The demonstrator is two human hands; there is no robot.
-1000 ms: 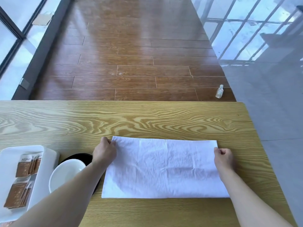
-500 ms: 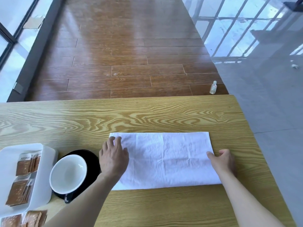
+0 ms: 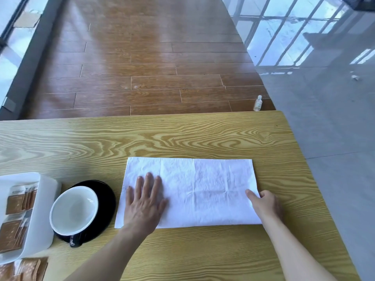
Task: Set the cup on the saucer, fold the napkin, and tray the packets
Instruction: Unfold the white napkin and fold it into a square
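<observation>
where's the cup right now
In the head view the cup sits on the black saucer at lower left, between the white tray and the napkin.

Wooden table (image 3: 182, 136) bears napkin (image 3: 203, 189), saucer (image 3: 105, 201), tray (image 3: 40, 226)

The left hand (image 3: 145, 201) lay flat on the white napkin (image 3: 203, 189); the right hand (image 3: 263, 203) pinched its right edge on the surface (image 3: 182, 136).

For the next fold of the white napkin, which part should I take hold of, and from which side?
Probably the right short edge of the napkin, pinched from the right, where the right hand already meets it. The napkin lies flat and long, and the left hand presses its left end down.
</observation>
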